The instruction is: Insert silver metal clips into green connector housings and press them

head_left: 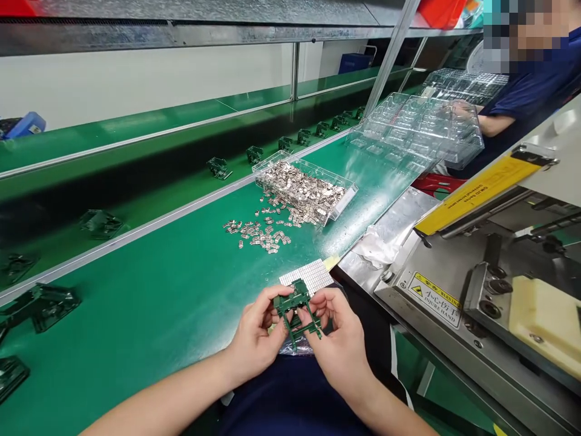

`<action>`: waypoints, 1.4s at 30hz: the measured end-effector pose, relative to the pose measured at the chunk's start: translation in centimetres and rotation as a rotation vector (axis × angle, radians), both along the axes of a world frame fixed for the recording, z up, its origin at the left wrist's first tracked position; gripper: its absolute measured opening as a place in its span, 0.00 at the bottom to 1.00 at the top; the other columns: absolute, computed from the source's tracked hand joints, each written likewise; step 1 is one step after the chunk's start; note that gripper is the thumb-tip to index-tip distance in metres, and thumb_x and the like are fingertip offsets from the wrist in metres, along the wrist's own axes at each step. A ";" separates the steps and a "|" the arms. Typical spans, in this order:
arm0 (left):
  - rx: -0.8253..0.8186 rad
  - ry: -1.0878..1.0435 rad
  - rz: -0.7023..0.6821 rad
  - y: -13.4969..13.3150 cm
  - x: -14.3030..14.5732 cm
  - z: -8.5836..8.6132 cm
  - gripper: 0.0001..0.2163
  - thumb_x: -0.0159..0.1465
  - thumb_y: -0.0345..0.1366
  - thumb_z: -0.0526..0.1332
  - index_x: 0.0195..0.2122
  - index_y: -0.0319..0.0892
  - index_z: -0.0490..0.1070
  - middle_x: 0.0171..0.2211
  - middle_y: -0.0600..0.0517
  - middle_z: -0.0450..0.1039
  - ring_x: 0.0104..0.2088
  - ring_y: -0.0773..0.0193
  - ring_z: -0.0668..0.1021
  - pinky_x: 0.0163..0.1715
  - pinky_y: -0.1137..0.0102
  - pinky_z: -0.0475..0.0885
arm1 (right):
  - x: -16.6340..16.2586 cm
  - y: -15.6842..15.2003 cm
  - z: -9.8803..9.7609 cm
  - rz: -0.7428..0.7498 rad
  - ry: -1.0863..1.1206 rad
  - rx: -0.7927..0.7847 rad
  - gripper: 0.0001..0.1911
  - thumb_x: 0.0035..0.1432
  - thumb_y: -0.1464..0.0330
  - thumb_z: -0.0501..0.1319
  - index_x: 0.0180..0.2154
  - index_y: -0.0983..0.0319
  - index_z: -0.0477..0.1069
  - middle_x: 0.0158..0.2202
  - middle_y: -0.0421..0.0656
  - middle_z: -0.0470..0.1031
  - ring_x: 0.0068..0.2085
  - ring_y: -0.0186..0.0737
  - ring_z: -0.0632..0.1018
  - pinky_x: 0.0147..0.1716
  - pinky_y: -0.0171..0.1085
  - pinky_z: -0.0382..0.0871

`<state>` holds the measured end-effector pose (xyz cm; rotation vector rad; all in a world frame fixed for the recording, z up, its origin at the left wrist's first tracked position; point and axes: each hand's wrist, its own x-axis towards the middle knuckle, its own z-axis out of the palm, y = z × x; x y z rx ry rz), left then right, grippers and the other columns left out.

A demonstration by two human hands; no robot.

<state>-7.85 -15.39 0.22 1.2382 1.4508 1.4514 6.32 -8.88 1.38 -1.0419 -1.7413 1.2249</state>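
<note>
A dark green plastic frame part with thin legs is held between both my hands, just above the bench's front edge. My left hand grips its left side with thumb and fingers. On the opposite side, my right hand pinches it, the thumb lying across the legs. Just behind the part lies a sheet of small pale rectangles. Farther back, loose small metal pieces are scattered in front of a clear plastic box heaped with the same pieces. What lies under my fingertips is hidden.
Several similar green parts stand in a line along the belt behind the metal rail. At right stands a machine with a warning label. A co-worker's arm reaches to clear moulded trays. A metal shelf hangs overhead.
</note>
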 end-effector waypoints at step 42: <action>0.055 -0.197 0.159 10.1 1.1 -2.4 0.18 0.55 0.41 0.66 0.44 0.43 0.63 0.31 0.54 0.69 0.30 0.68 0.73 0.31 0.74 0.70 | -0.8 3.0 -8.7 0.252 0.363 -0.876 0.25 0.47 0.49 0.69 0.22 0.67 0.74 0.16 0.40 0.71 0.16 0.28 0.69 0.17 0.28 0.64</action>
